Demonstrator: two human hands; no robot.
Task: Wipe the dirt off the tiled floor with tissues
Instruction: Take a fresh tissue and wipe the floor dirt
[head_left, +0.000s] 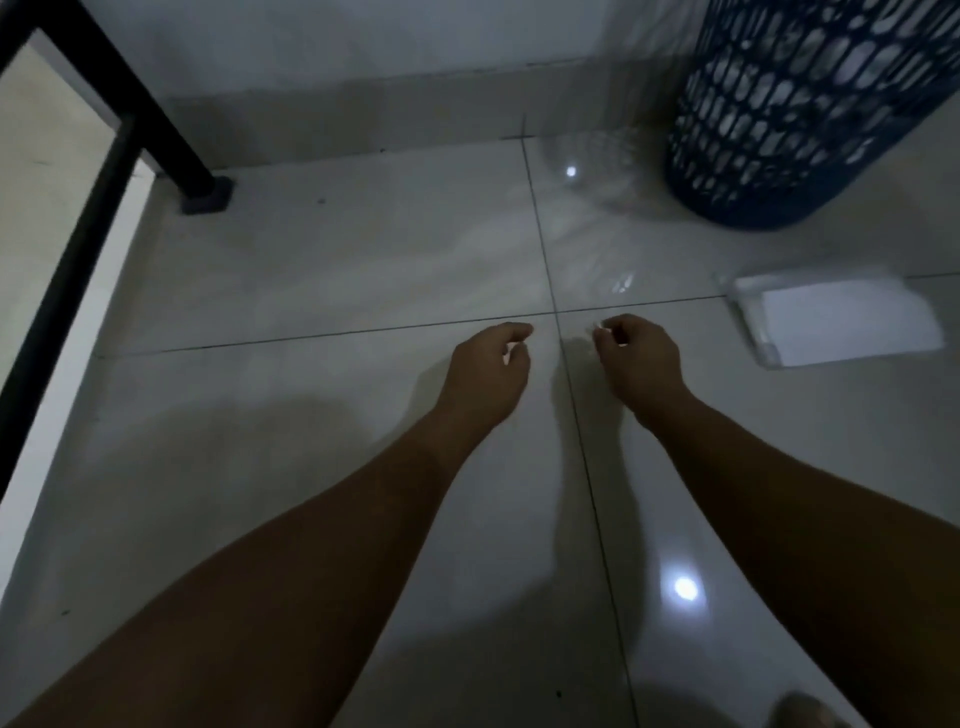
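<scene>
Grey tiled floor (311, 260) — left hand (488, 366), right hand (640, 359), fingers loosely curled, flank grout cross (556, 313); tissues (841, 322) lie right.

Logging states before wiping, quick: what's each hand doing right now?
Left hand: fingers loosely curled, holding nothing.
Right hand: fingers curled; cannot tell whether it pinches anything.

Both forearms (311, 545) are stretched forward; left hand (485, 371) and right hand (641, 364) are held close together, fingers loosely curled.
</scene>
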